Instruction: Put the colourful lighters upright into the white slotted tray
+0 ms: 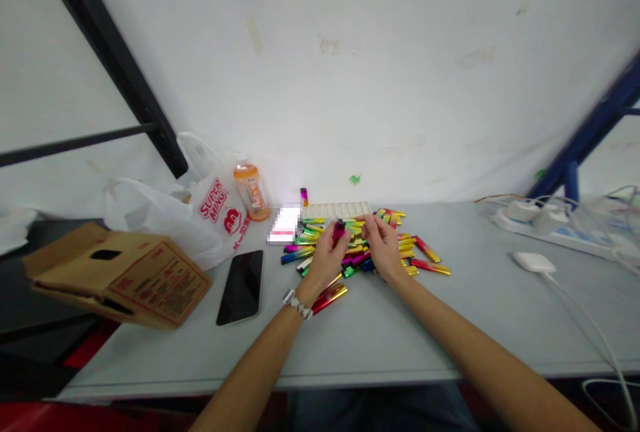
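Observation:
Many shiny lighters (357,260) in metallic red, yellow, green, blue and purple lie in a loose pile on the grey table. Over the pile, my left hand (327,255) is closed around a purple lighter (339,227), held roughly upright. My right hand (383,245) is close beside it, fingers bent together in a pinch; whatever they hold is too small to make out. Behind the hands is a pale tray with a grid of small cells (345,210). A single purple and yellow lighter (304,197) stands upright at its left end.
Left of the pile are a dark phone (241,287), a blurred-out lit screen (285,224), an orange drink bottle (251,191), a white plastic bag (200,219) and an open cardboard box (120,272). A power strip (560,235) and white charger (534,263) with cables lie right.

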Tool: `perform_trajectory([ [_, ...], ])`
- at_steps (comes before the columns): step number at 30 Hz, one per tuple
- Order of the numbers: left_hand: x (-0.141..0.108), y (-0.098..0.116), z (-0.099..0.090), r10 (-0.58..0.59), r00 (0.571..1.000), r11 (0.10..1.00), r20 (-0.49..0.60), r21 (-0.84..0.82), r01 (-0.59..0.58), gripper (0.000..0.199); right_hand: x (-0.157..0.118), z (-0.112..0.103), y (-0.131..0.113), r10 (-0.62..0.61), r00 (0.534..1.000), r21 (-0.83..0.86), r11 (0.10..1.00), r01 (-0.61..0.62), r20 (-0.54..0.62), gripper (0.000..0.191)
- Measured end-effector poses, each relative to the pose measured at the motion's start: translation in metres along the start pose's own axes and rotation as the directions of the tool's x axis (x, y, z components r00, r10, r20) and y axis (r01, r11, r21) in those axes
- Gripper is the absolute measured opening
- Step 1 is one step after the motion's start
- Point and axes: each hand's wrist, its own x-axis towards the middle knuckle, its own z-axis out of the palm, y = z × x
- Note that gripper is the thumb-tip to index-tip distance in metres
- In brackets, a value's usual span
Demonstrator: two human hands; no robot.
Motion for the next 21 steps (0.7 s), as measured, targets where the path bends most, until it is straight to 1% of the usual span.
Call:
perform_trajectory([
  [3, -0.001, 0.004, -0.003, 0.007, 0.999, 0.994, -0.045, 0.109, -0.002, 0.049, -0.002, 0.002, 0.004, -0.025, 1.000, 0.004, 1.000, 0.025, 0.004, 0.037],
  [5, 0.000, 0.004, -0.006, 0.001, 0.994, 0.979, -0.109, 0.203, 0.021, 0.054, -0.005, 0.004, 0.007, -0.032, 0.999, 0.012, 0.999, 0.032, 0.020, 0.034],
  [7, 0.001, 0.003, -0.007, -0.014, 0.985, 0.958, -0.170, 0.280, 0.062, 0.054, -0.007, 0.005, 0.009, -0.031, 0.999, 0.010, 0.999, 0.031, 0.039, 0.032],
  [9, 0.003, 0.002, -0.007, -0.021, 0.979, 0.942, -0.202, 0.324, 0.087, 0.050, -0.009, 0.006, 0.010, -0.032, 0.998, -0.006, 0.999, 0.032, 0.052, 0.031],
  [11, 0.004, 0.002, -0.007, -0.008, 0.977, 0.935, -0.212, 0.345, 0.083, 0.046, -0.010, 0.006, 0.010, -0.035, 0.997, -0.023, 0.999, 0.036, 0.065, 0.030],
  [14, 0.003, 0.004, -0.005, 0.013, 0.980, 0.932, -0.197, 0.357, 0.059, 0.043, -0.012, 0.006, 0.010, -0.040, 0.995, -0.050, 0.998, 0.045, 0.088, 0.030],
  [21, 0.000, 0.003, -0.002, 0.005, 0.986, 0.949, -0.168, 0.310, 0.048, 0.052, -0.014, 0.008, 0.008, -0.044, 0.990, -0.073, 0.996, 0.054, 0.138, 0.030],
])
